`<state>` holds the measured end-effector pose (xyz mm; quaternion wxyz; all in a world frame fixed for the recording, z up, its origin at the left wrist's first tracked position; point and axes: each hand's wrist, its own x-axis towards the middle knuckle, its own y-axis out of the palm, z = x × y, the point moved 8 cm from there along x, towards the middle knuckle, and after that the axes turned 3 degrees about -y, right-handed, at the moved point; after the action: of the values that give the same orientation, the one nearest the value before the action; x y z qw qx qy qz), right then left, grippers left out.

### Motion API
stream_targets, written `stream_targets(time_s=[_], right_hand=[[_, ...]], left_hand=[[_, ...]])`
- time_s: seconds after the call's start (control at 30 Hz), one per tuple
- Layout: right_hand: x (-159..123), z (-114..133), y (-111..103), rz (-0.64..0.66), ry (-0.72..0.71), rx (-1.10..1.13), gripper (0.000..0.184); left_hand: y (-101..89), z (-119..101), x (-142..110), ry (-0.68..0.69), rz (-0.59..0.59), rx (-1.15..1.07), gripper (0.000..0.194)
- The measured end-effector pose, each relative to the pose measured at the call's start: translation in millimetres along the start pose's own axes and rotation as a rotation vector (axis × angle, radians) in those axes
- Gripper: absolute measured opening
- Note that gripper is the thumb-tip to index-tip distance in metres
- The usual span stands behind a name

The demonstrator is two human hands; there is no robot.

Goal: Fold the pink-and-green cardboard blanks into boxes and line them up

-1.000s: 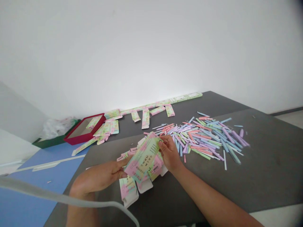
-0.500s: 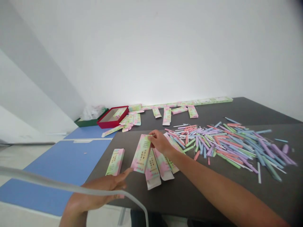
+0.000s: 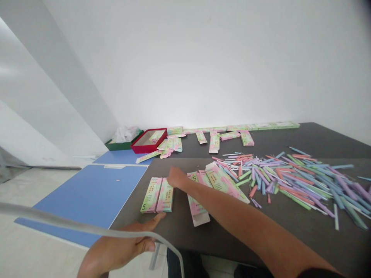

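Note:
Two pink-and-green printed paper boxes lie side by side on the dark table (image 3: 179,235): the left box (image 3: 152,195) and the right box (image 3: 165,197). My right hand (image 3: 177,178) is closed at the far end of the right box, its fingertips partly hidden. Near that box's close end, my left hand (image 3: 139,237) has its index finger stretched out, tip at the edge, with nothing held. Just right of my right hand, more printed boxes (image 3: 199,217) lie fanned out with end flaps open, partly covered by my forearm.
A big heap of pastel sticks (image 3: 278,173) spreads over the right side. At the back left are a red tray (image 3: 145,148), a green tray (image 3: 118,146) with clear plastic, and loose boxes (image 3: 171,144). A pale cable (image 3: 87,229) crosses in front of my left hand.
My right hand has moved left, bringing the box from a raised tilt down flat beside the other one. My left hand stays near its close end. The view has shifted slightly.

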<state>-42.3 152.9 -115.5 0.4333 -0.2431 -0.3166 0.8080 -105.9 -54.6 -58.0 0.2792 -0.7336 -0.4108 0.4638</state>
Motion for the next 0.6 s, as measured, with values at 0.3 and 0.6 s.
stream_targets(time_s=[0.3,0.6], right_hand=[[-45,22,17,0.078,-0.098,-0.020,0.051],[-107,-54,-77,-0.188,-0.040,-0.140,0.034]], left_hand=[[1.6,-4,14,-0.025,-0.009,0.090,0.059],[12.6,1,22,-0.080,0.116,0.117,0.061]])
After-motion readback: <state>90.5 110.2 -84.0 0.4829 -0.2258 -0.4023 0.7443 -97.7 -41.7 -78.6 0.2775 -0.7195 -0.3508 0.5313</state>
